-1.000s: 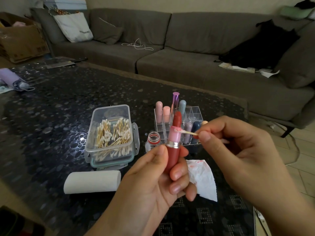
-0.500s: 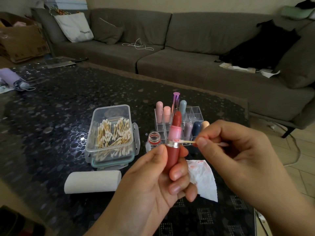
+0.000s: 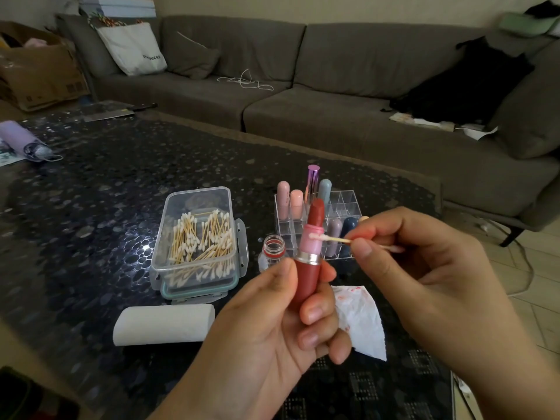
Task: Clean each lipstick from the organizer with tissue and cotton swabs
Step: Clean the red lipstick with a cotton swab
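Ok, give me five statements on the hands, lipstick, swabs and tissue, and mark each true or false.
1. The left hand grips the open lipstick upright. True.
2. The right hand pinches a swab whose tip touches the lipstick's pink collar. True.
3. The swab box has its lid on. False: it is open, its swabs showing.
4. The crumpled tissue is clean white. False: it bears red smears.
5. The organizer is empty. False: several capped lipsticks stand in it.
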The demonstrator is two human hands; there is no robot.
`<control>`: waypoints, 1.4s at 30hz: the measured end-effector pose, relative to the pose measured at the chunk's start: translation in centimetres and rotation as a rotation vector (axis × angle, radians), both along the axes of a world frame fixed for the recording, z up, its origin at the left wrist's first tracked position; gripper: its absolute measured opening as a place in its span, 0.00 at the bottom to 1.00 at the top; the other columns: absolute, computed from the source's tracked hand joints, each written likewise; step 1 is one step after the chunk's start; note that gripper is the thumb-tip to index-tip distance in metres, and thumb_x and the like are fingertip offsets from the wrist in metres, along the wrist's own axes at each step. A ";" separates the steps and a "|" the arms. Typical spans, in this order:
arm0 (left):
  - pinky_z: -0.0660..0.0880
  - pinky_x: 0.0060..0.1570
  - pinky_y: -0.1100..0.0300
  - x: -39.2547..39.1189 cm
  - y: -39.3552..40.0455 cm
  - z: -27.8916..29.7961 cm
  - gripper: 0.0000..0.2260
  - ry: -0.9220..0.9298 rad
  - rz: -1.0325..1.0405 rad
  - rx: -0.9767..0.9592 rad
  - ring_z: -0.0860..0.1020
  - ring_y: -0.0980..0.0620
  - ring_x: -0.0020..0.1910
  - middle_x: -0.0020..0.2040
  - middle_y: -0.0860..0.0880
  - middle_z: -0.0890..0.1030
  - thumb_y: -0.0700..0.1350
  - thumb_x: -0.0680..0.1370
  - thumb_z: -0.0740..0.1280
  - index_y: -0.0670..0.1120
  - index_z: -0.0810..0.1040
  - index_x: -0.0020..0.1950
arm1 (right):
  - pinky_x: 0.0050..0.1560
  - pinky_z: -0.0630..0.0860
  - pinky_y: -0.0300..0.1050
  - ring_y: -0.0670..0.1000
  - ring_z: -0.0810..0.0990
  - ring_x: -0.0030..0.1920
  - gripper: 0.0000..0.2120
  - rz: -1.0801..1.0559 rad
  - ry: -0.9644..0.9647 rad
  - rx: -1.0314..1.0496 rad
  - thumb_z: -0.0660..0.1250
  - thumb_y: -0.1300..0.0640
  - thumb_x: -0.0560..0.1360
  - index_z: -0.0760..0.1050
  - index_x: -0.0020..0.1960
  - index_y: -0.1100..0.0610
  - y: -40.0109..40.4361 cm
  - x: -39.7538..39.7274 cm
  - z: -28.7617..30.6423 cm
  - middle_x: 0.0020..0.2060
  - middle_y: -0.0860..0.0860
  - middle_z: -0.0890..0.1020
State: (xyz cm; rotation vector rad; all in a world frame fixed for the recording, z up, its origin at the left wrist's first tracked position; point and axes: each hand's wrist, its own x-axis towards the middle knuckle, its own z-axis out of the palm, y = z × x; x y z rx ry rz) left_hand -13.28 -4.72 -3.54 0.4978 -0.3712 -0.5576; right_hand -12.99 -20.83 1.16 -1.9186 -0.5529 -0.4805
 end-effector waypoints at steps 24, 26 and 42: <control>0.76 0.42 0.53 0.4 -0.1 -0.4 0.14 0.016 -0.084 -0.061 0.75 0.51 0.35 0.38 0.44 0.75 0.44 0.83 0.56 0.36 0.75 0.57 | 0.30 0.67 0.29 0.44 0.68 0.28 0.08 0.020 0.069 0.043 0.65 0.46 0.69 0.77 0.40 0.50 -0.4 0.0 0.2 0.28 0.53 0.74; 0.76 0.42 0.53 0.3 -0.2 -0.4 0.14 0.011 -0.074 -0.059 0.75 0.51 0.35 0.38 0.44 0.75 0.44 0.83 0.56 0.36 0.75 0.57 | 0.30 0.67 0.29 0.43 0.68 0.27 0.08 0.068 0.095 0.040 0.65 0.47 0.69 0.77 0.40 0.51 -0.2 -0.1 0.1 0.26 0.50 0.73; 0.75 0.33 0.55 0.1 -0.5 -0.5 0.14 -0.011 0.123 0.026 0.73 0.52 0.28 0.34 0.44 0.76 0.47 0.72 0.73 0.39 0.80 0.51 | 0.28 0.66 0.30 0.43 0.67 0.25 0.07 0.042 0.085 0.007 0.65 0.47 0.68 0.77 0.38 0.50 -0.2 -0.3 0.1 0.24 0.49 0.72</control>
